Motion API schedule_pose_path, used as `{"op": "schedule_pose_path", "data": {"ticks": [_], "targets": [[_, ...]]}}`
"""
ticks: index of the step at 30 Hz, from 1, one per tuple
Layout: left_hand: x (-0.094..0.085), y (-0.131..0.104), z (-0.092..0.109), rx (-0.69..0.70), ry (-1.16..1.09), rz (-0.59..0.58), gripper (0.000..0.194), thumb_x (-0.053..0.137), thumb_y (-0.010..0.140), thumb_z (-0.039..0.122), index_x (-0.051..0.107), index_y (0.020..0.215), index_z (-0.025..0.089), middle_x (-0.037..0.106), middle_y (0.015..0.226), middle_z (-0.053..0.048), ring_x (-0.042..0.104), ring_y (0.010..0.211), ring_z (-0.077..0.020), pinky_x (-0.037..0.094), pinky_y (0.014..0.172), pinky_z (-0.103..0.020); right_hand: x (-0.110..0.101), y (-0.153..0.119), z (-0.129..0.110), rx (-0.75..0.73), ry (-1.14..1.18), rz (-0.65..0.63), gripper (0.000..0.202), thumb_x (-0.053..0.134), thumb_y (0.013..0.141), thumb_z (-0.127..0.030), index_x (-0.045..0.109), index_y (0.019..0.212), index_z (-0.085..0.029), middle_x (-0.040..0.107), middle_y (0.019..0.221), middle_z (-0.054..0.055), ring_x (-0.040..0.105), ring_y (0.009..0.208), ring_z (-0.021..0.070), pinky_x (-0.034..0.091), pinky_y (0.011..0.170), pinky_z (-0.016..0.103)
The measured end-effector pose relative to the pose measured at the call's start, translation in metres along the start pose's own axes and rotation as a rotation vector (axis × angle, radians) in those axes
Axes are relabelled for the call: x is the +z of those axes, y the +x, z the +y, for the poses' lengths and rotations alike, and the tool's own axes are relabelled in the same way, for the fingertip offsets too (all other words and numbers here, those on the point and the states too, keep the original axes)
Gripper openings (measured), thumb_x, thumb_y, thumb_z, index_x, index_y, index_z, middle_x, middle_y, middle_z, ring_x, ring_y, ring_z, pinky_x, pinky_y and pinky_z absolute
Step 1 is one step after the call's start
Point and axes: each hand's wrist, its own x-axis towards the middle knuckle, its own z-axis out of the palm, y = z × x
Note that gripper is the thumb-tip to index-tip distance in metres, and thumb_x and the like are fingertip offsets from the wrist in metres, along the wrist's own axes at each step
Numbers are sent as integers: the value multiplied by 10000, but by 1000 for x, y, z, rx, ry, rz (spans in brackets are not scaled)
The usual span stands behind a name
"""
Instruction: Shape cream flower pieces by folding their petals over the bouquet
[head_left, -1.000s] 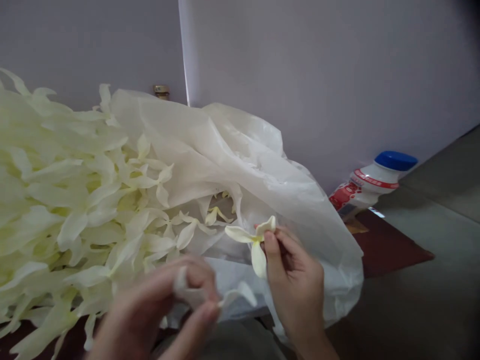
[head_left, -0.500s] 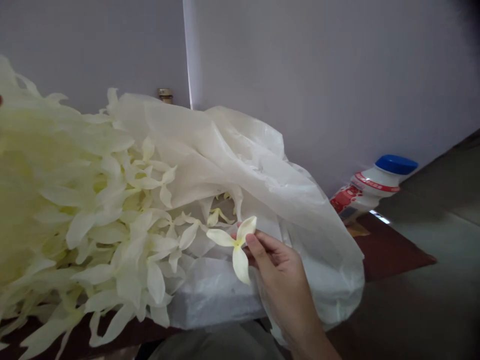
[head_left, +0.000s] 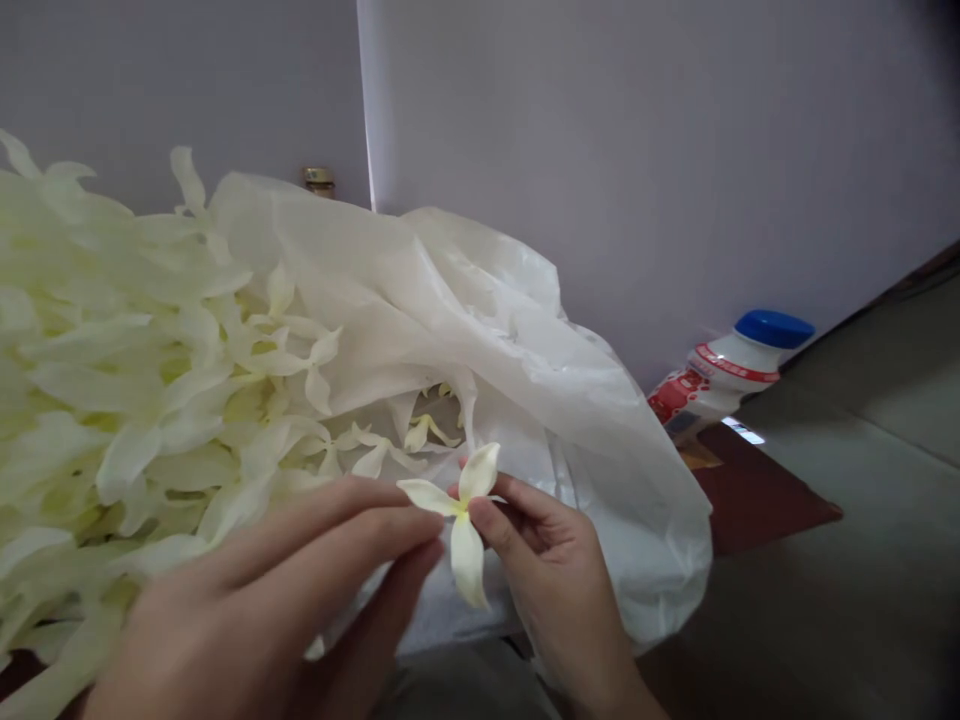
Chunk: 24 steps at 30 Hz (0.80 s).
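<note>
A cream-white flower point(head_left: 466, 545) with pointed petals and a yellowish centre is pinched between the thumb and fingers of my right hand point(head_left: 559, 560). From the lower left, my left hand point(head_left: 277, 590) reaches in, its fingertips drawn together right beside the flower's left petal. Whatever is between those fingertips, if anything, is hidden. A big heap of similar pale flowers point(head_left: 150, 380) fills the left side, partly covered by my left hand. Behind the hands spreads a crumpled white plastic bag point(head_left: 480, 300), with a few loose flowers point(head_left: 427, 430) at its opening.
On the right leans a white bottle point(head_left: 731, 370) with a blue cap and red label. A dark red surface point(head_left: 765, 500) extends beneath the bag, above a grey tiled floor point(head_left: 892, 440). A small jar lid point(head_left: 319, 176) shows behind the bag, against the pale wall point(head_left: 637, 150).
My left hand has come into view from the lower left, up to the flower. My right hand still holds the flower, slightly lower in view. The whole scene has shifted a little left.
</note>
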Motion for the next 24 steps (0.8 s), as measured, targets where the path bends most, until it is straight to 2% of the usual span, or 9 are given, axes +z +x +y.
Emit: {"op": "schedule_pose_path", "data": {"ticks": [1, 2, 3, 5, 8, 12, 18, 24], "targets": [[12, 3, 6, 98, 100, -20, 222, 751, 822, 143, 795, 946, 322, 807, 911, 64, 753, 728, -110, 579, 703, -91, 1, -1, -1, -24, -2, -15, 138, 835, 814, -384, 856, 885, -267, 714, 670, 1, 635, 580, 124, 543, 536, 193], [22, 6, 10, 119, 149, -12, 158, 734, 845, 163, 787, 902, 299, 807, 872, 60, 753, 713, -106, 577, 690, -92, 2, -2, -3, -52, -5, -27, 122, 841, 811, -363, 857, 895, -276, 718, 679, 0, 639, 577, 124, 551, 533, 193], [29, 10, 12, 123, 170, -21, 108, 728, 859, 191, 782, 869, 283, 802, 832, 55, 752, 695, -105, 580, 677, -97, 3, -3, -4, -79, -13, -37, 117, 846, 808, -348, 858, 906, -286, 726, 698, 1, 647, 579, 123, 561, 534, 193], [37, 15, 9, 43, 112, -29, 64, 752, 849, 216, 782, 812, 259, 795, 786, 40, 743, 664, -108, 585, 639, -117, 4, -5, -7, -125, -40, -47, 129, 853, 804, -331, 860, 929, -298, 750, 767, 12, 668, 589, 124, 579, 539, 197], [41, 18, 0, -106, -92, -52, 68, 787, 811, 193, 799, 787, 255, 797, 791, 16, 740, 678, -132, 598, 630, -168, 3, -6, -10, -184, -111, -65, 112, 845, 816, -320, 862, 919, -279, 762, 842, 37, 690, 613, 133, 607, 565, 215], [45, 15, -7, -238, -327, -36, 78, 806, 800, 189, 806, 749, 248, 794, 783, 2, 749, 744, -147, 596, 664, -186, 2, -7, -12, -251, -150, -67, 61, 847, 812, -268, 861, 871, -273, 754, 817, 30, 683, 621, 122, 590, 535, 176], [54, 9, -11, -197, -300, 48, 119, 777, 786, 116, 782, 742, 227, 773, 753, 10, 711, 716, -121, 568, 662, -179, 0, -6, -10, -236, -101, -52, 77, 862, 799, -272, 864, 875, -289, 763, 863, 30, 691, 631, 114, 593, 527, 166], [52, 9, -11, -239, -424, 28, 89, 842, 774, 177, 807, 767, 259, 773, 796, 22, 712, 767, -117, 573, 707, -174, 3, -4, -12, -188, -31, -98, 56, 874, 794, -315, 851, 803, -265, 700, 809, 4, 641, 531, 74, 570, 489, 160]]}}
